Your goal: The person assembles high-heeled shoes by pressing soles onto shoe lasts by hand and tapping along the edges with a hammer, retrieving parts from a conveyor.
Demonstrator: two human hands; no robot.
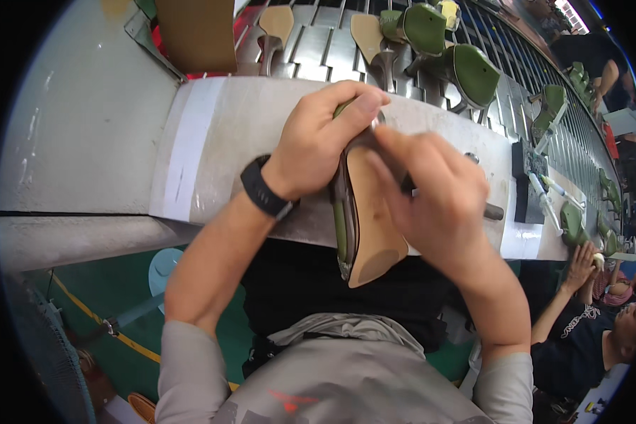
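Note:
A high-heeled shoe (377,219) is held upside down over the near edge of the workbench, its tan sole facing up and its toe toward me. Green shows along the shoe's left side. My left hand (316,138) is closed around the heel end, thumb on top. My right hand (438,180), slightly blurred, has its fingers curled at the heel and arch. Whether a small item is between those fingertips is hidden. Beside the right hand, a dark metal rod end (494,211) and a round metal knob (472,157) show on the bench.
Beyond the bench (240,106) runs a slatted metal conveyor (311,53) with several green high-heeled shoes (475,75) and tan soles. A dark block (528,185) with syringe-like tools (546,205) stands at right. A co-worker (579,339) handles a shoe farther right. A fan (46,353) stands lower left.

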